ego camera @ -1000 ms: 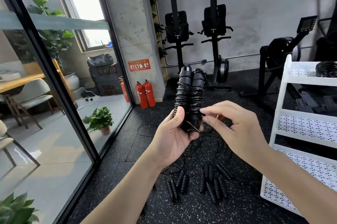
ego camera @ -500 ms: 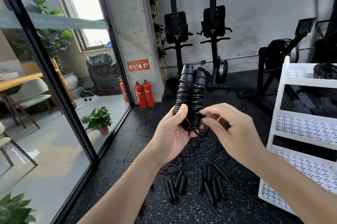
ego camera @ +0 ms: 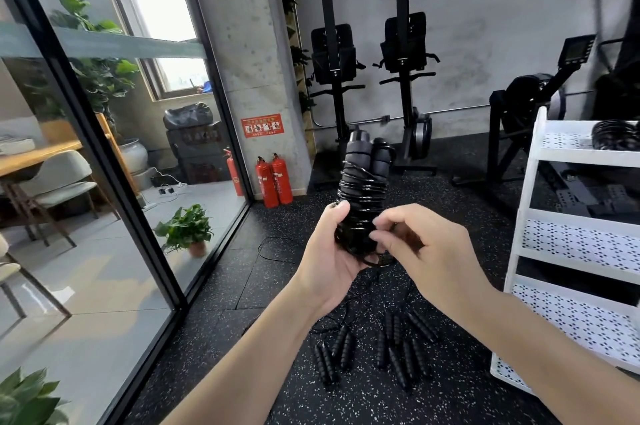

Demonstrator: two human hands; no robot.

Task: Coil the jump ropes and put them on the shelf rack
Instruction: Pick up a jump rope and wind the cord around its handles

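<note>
- Nearest me, on the black speckled rubber floor (ego camera: 346, 400), I see loose black ribbed jump-rope handles (ego camera: 398, 352) lying in a scatter with thin cords between them; I count roughly ten handles, though some overlap.
- Above those, my left hand (ego camera: 329, 258) is raised palm inward, fingers curled round the lower end of the black coiled jump rope (ego camera: 363, 196), thumb pressed against the coil's side, gripping it upright.
- My right hand (ego camera: 429, 251) comes in from the right, fingertips (ego camera: 379, 229) bent together at the lower windings, pinching the rope's cord there.
- The coiled rope's two handles stand side by side, cord wound many times around them.
- To the right stands one white perforated metal shelf rack (ego camera: 533, 203) with three tiers showing; one dark rope bundle (ego camera: 614, 135) already lies on its top tier.
- Farther back, two red fire extinguishers (ego camera: 273, 180) stand by the concrete pillar, a third behind the glass.
</note>
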